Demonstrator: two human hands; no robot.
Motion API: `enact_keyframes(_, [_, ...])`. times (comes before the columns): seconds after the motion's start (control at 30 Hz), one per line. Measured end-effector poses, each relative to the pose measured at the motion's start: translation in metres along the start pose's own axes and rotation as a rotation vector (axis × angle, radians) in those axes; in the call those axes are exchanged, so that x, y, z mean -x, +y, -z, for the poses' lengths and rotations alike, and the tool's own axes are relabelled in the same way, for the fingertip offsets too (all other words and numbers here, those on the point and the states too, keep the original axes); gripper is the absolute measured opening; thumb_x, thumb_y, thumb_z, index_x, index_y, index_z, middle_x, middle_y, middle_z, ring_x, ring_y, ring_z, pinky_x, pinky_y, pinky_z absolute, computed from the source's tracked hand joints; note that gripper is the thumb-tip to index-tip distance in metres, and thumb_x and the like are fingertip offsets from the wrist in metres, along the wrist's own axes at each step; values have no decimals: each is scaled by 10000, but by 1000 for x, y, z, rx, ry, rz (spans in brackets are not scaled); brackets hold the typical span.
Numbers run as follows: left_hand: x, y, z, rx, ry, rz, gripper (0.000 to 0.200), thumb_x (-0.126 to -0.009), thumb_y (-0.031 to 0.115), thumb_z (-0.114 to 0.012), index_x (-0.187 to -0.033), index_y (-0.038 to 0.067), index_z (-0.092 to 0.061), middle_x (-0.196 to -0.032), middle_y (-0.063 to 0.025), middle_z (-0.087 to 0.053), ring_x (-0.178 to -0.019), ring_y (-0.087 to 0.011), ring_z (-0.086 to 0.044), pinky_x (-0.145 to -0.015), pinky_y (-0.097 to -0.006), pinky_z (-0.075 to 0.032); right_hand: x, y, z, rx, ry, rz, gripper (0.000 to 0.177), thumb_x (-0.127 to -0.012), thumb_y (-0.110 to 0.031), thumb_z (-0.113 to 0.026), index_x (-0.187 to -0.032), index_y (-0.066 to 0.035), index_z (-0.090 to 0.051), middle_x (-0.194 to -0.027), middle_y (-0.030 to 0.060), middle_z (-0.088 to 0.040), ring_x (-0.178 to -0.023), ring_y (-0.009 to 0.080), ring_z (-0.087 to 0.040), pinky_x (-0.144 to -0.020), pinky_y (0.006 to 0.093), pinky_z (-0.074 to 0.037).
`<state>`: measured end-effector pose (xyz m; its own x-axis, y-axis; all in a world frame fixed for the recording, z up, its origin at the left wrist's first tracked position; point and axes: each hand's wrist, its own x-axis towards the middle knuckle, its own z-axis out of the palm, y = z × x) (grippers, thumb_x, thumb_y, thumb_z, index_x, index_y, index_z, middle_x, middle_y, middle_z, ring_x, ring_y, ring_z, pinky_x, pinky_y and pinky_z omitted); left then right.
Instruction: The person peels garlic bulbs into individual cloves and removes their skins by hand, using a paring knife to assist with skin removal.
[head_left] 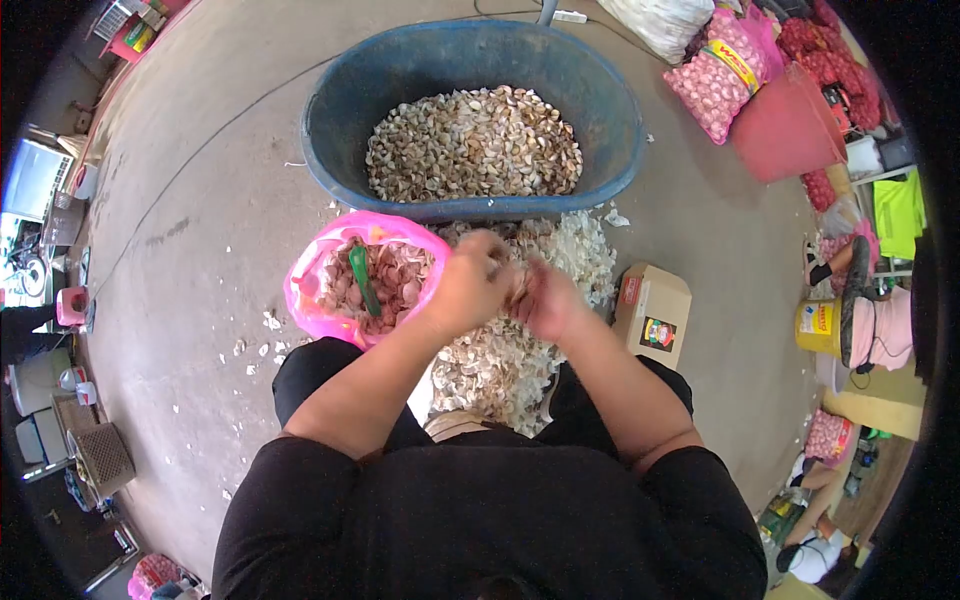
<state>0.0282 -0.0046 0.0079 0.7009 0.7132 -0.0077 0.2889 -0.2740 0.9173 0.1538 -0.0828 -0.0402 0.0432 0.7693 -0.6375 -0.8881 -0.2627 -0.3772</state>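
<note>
My left hand (476,284) and my right hand (552,302) meet over a heap of papery garlic skins (500,365) between my knees. The fingers of both are curled in, slightly smeared by motion, around a small piece of garlic (520,286) mostly hidden by them. Beside my left forearm, a pink plastic bag (299,275) stands open with reddish garlic (405,275) inside. A green-handled tool (363,278) lies on that garlic, its far end hidden. Just beyond my hands, a large blue tub (470,208) holds many loose garlic cloves (475,145).
An open cardboard box (668,300) sits right of the skins. Farther right are a red bucket (790,125), net sacks of garlic (712,85) and a yellow pail (818,325). Scraps of skin dot the concrete floor (190,290); a dark cable (230,125) crosses it. Another person's legs (830,490) show lower right.
</note>
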Motion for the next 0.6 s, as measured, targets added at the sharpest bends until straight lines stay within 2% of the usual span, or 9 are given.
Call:
enact_keyframes(0.07, [-9,-2,14,483,-79,368,232,-772,112,-532,-975,10,-481,-840,-116,-558,-768,-222,-560,-663,-328,-459,7,-32,-24,-89,-107,214,355,-883,-316,-348,-1082,-32,-423,-930,113,-532,-829,213,-547,-718,343,-456])
enact_keyframes(0.1, [-11,-3,17,741,-65,377,227,-782,30,-465,-1007,19,-438,-889,-101,-539,-791,-178,-537,-671,-312,-459,15,-45,-35,-90,-61,256,350,-883,-314,-356,-1079,-33,-428,-932,114,-532,-813,208,-550,-718,329,-454])
enact_keyframes(0.17, [-8,-3,20,870,-10,355,202,-796,17,-447,-998,13,-443,-917,-108,-534,-793,-180,-534,-680,-308,-459,29,-64,-53,-89,22,340,341,-882,-311,-371,-1072,-36,-437,-938,115,-530,-782,199,-555,-717,303,-449])
enact_keyframes(0.27, [-9,-4,27,998,49,309,184,-832,5,-415,-1013,-4,-445,-944,-105,-540,-825,-184,-541,-715,-305,-456,15,-51,-45,417,12,402,377,-858,-365,-415,-1018,-28,-472,-907,101,-558,-790,184,-559,-695,290,-437])
enact_keyframes(0.3, [-11,-8,27,1002,74,293,186,-837,7,-412,-1020,-5,-445,-954,-106,-541,-828,-185,-542,-715,-304,-457,16,-45,-42,556,-94,379,299,-849,-304,-461,-977,-36,-493,-830,64,-566,-717,148,-553,-641,273,-445])
enact_keyframes(0.4, [-9,-10,22,1059,96,292,196,-847,6,-395,-1035,-2,-448,-982,-114,-543,-820,-182,-546,-714,-293,-457,20,-25,-49,984,-60,391,202,-831,-227,-513,-922,-47,-516,-749,29,-557,-642,109,-534,-570,245,-444])
enact_keyframes(0.5, [-8,-6,6,1040,144,282,198,-854,15,-383,-1039,0,-452,-1004,-127,-539,-799,-178,-549,-689,-274,-462,3,7,-36,1126,-92,642,145,-815,-169,-542,-895,-48,-525,-749,22,-555,-611,95,-524,-540,229,-442])
enact_keyframes(0.6, [-8,-5,4,1005,125,271,187,-865,31,-369,-1023,1,-465,-994,-112,-541,-813,-164,-538,-671,-269,-455,9,7,-36,672,-69,244,144,-807,-147,-553,-908,-51,-517,-757,18,-554,-619,104,-535,-538,242,-450])
